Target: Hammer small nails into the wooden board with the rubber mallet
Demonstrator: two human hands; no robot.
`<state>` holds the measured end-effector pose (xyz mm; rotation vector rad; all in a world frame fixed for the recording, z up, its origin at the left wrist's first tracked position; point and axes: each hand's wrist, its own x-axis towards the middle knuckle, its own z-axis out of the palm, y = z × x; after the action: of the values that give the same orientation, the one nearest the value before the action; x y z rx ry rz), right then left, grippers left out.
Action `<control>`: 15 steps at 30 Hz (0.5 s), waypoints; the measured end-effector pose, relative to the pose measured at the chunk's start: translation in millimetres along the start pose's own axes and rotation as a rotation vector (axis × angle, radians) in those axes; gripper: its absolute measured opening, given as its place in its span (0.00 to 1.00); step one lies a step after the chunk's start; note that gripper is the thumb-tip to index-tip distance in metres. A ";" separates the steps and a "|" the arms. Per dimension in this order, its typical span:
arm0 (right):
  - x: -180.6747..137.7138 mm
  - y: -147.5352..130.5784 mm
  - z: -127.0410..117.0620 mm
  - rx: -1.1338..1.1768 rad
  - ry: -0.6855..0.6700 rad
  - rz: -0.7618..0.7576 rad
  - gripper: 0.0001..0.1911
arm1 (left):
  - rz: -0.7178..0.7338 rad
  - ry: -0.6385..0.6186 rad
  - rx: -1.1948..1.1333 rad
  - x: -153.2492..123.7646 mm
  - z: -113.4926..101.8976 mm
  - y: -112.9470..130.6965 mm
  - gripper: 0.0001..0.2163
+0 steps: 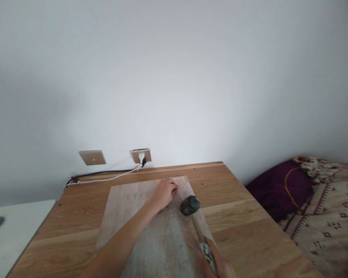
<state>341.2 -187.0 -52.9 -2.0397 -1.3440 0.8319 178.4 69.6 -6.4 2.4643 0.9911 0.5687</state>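
Observation:
My right hand (pixel 217 260), low in the view, is wrapped round the handle of a mallet (pixel 190 205). Its dark, blocky head is held over the right part of a pale, worn wooden board (pixel 165 245). My left hand (pixel 164 190) rests at the far part of that board, fingers curled and pressed together against it. Whatever is between those fingertips is hidden or too small to make out. A few small, thin bits lie on the board beside my left wrist, and several small dark marks show to its left.
The board lies on a wooden tabletop (pixel 243 235) against a white wall. Behind it, white and black cables (pixel 113 178) run to a wall socket (pixel 135 156); a wall plate (pixel 92 157) is further left. A white surface (pixel 17 227) adjoins at left, patterned bedding (pixel 330 227) and a purple cloth (pixel 278 189) at right.

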 end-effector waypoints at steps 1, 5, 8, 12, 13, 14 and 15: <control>2.3 -5.3 -4.9 0.028 0.001 -0.012 0.35 | -0.016 0.015 -0.018 0.1 2.2 -1.1 0.08; 18.2 -37.7 -25.5 0.091 0.074 -0.113 0.32 | -0.084 0.085 -0.072 -0.2 9.8 -2.4 0.17; 34.0 -62.0 -32.9 0.086 0.113 -0.177 0.30 | -0.109 0.111 -0.102 -0.7 12.7 -0.5 0.22; 52.5 -75.0 -28.3 0.037 0.058 -0.261 0.31 | -0.123 0.122 -0.144 -5.0 6.5 1.0 0.25; 55.6 -74.6 -26.2 0.023 0.055 -0.269 0.31 | -0.127 0.128 -0.140 -7.8 1.9 0.0 0.25; 57.7 -73.3 -24.4 0.015 0.056 -0.270 0.31 | -0.127 0.134 -0.123 -11.7 -3.9 -1.6 0.24; 58.7 -71.4 -23.2 0.015 0.057 -0.267 0.31 | -0.119 0.133 -0.094 -16.6 -10.9 -3.9 0.22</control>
<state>334.6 -110.2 3.1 -1.8070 -1.5304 0.6576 159.7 62.7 -2.9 2.2919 1.1275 0.7302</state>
